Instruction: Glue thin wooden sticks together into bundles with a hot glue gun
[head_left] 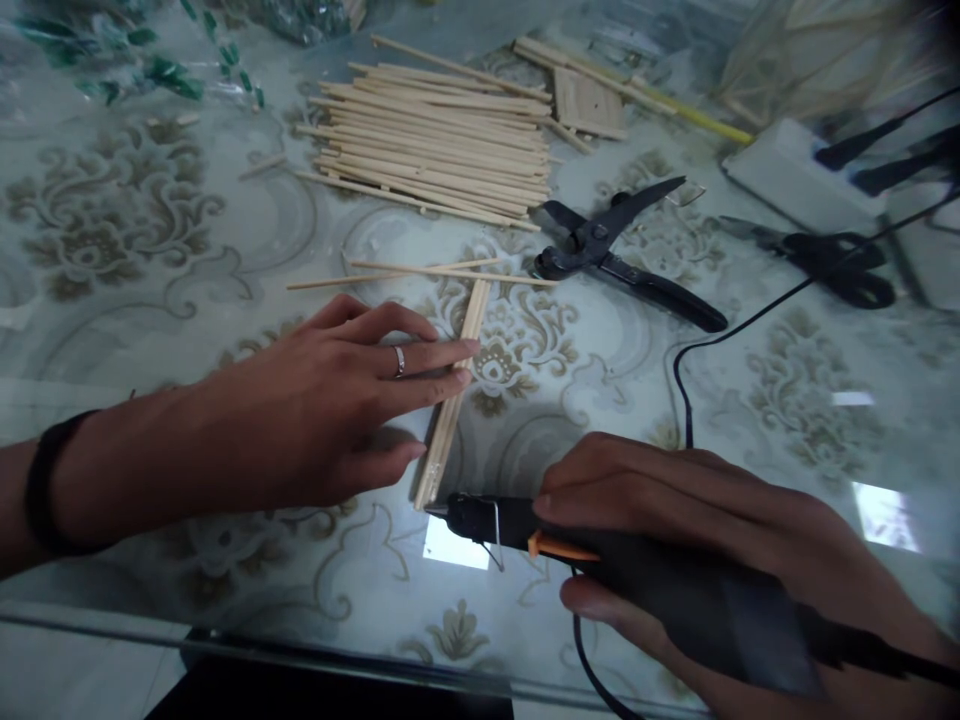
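My left hand lies flat on the glass table, its fingers pressing down on a pair of wooden sticks laid side by side. A ring sits on one finger and a black band on the wrist. My right hand grips a black hot glue gun with an orange trigger. The gun's nozzle touches the near end of the sticks. A black cord runs from the gun across the table.
A pile of several wooden sticks lies at the back, two loose thin sticks nearer. Black cutting pliers and black scissors lie to the right, beside a white power strip. The glass table edge runs close by.
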